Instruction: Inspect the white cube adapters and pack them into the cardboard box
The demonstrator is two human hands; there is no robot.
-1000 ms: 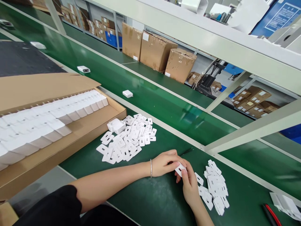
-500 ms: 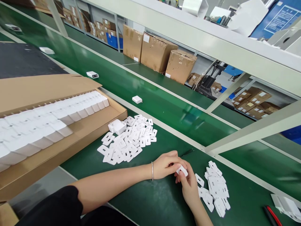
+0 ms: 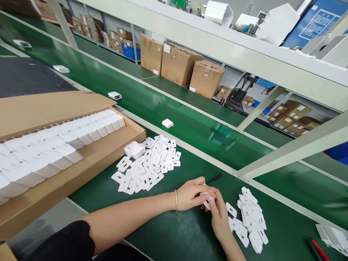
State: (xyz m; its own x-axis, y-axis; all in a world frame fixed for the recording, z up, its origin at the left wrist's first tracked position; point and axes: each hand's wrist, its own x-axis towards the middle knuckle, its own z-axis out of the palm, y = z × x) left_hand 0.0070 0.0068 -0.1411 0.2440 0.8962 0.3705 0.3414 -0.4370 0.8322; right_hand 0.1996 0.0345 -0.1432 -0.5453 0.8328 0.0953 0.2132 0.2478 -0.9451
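My left hand [image 3: 190, 195], with a bracelet at the wrist, and my right hand [image 3: 219, 214] meet above the green table. Between their closed fingers is a small white plastic cover plate [image 3: 208, 200] with a dark slot, held by both and partly hidden by fingers. A thin dark pointed tool [image 3: 217, 177] lies just beyond the hands. Right of my right hand is a pile of slotted white cover plates [image 3: 251, 214]. A larger pile of similar plates [image 3: 148, 166] spreads out to the left, with white charger bodies [image 3: 134, 149] at its back edge.
An open cardboard box [image 3: 114, 145] with rows of white pieces stands at left. Behind the table runs a green conveyor belt [image 3: 190, 119] carrying spaced white chargers [image 3: 168, 123]. A slanted metal post [image 3: 288, 145] rises at right. Red-and-black handles [image 3: 317, 250] lie at lower right.
The white plate has turned in my fingers, and its dark slot shows now. Chargers on the belt have shifted to the right. Both hands stay in nearly the same place.
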